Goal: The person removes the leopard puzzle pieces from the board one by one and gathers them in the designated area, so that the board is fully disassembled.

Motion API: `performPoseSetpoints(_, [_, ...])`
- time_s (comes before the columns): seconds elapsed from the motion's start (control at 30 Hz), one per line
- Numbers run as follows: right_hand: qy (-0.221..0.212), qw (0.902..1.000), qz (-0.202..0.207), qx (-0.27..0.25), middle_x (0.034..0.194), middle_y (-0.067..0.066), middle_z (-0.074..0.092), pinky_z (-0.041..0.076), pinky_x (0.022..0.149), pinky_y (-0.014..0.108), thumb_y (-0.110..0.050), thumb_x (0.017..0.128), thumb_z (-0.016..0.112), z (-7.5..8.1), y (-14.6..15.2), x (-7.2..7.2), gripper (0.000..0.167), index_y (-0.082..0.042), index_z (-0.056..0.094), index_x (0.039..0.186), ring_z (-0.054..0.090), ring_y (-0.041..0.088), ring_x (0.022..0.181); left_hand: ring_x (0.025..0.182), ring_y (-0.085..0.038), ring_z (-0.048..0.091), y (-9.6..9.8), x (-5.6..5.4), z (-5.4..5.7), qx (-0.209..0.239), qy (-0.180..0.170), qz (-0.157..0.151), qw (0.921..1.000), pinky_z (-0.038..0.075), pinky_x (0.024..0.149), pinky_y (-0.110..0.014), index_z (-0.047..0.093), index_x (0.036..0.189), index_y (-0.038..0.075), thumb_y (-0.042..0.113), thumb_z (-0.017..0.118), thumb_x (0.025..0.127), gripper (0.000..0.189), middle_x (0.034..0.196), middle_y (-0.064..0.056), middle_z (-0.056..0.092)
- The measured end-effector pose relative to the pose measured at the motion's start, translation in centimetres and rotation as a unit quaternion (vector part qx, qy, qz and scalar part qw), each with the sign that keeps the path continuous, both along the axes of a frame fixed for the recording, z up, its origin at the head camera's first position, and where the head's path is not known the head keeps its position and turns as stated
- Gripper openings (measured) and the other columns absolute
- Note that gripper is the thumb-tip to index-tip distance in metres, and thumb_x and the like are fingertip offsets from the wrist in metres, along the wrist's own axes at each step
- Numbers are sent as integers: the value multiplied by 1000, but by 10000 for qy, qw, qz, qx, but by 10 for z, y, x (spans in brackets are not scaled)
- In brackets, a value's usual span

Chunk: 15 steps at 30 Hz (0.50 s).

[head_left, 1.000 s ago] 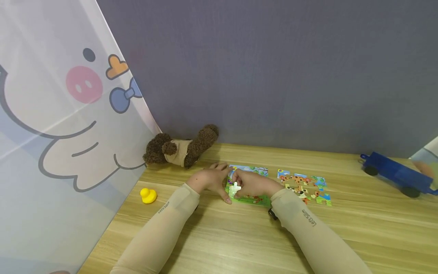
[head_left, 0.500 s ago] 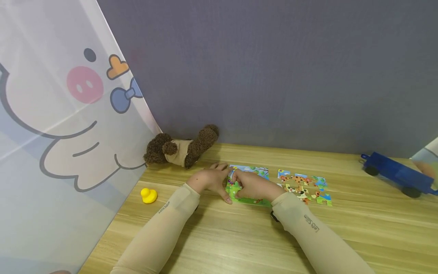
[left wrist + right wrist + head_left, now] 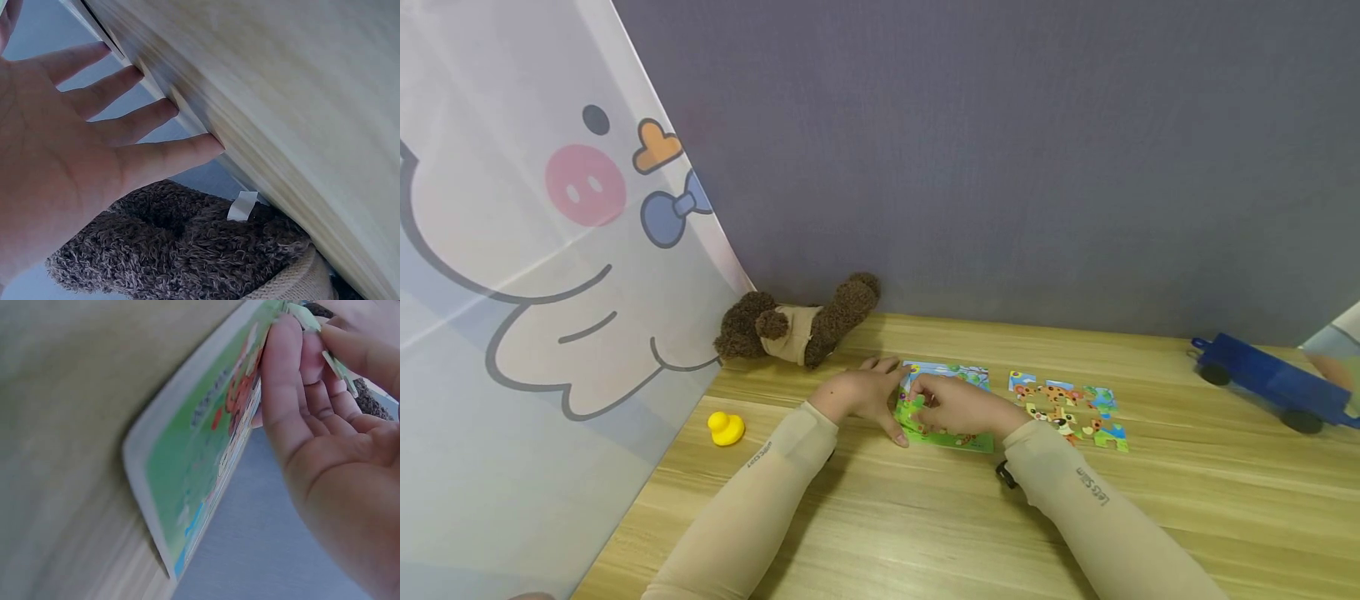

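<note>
A flat jigsaw board (image 3: 977,445) with a green and blue picture lies on the wooden table between the hands. My right hand (image 3: 953,405) is over the board, pinching a green puzzle piece (image 3: 339,372) between thumb and fingers. In the right wrist view its fingertips are close to the board's surface, and the piece is tilted. At the board's left edge my left hand (image 3: 872,393) stays with fingers spread, the thumb near the lower left corner. The left wrist view shows its fingertips (image 3: 211,145) touching the tabletop. The hands hide part of the board's middle.
Several picture puzzle pieces (image 3: 1060,423) lie grouped right of the board. A brown plush bear (image 3: 842,312) lies by the back wall, and a yellow rubber duck (image 3: 726,429) sits at the left. A blue toy wagon (image 3: 1270,379) stands at the far right.
The piece in my right hand, pale with glare a second ago, has turned and shows green. The right hand has shifted slightly right; the left hand stays in place.
</note>
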State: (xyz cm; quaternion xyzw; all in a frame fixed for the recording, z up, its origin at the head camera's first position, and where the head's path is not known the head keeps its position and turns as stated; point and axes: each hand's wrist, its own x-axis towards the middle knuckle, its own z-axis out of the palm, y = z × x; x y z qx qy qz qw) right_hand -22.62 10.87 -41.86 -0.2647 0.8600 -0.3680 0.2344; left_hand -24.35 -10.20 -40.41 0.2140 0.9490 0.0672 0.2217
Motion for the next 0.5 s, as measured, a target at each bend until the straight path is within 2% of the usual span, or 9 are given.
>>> performPoseSetpoints(0.13, [-85, 9995, -92, -272, 95, 9, 74, 53, 54, 31, -14, 106, 64, -1, 2, -2, 16, -14, 61, 121, 72, 19, 78, 169, -42, 12, 0, 0, 0, -17, -2, 1, 10000, 29, 129, -71, 16, 174, 25, 65, 92, 74, 131, 183, -4, 12])
performPoseSetpoints(0.3, [-245, 9984, -207, -469, 97, 11, 71, 62, 71, 37, -11, 106, 63, -1, 4, -4, 18, -12, 60, 124, 77, 20, 85, 169, -42, 11, 0, -1, -1, -38, -5, -4, 10000, 29, 129, -71, 17, 174, 24, 65, 91, 74, 131, 183, -4, 11])
performPoseSetpoints(0.5, [-307, 9976, -309, -532, 99, 12, 68, 65, 75, 36, -11, 106, 64, -2, 5, -3, 21, -11, 60, 126, 77, 20, 84, 169, -41, 12, 1, -1, -1, -47, 0, 8, 10000, 30, 129, -70, 17, 174, 25, 66, 92, 74, 132, 183, -4, 12])
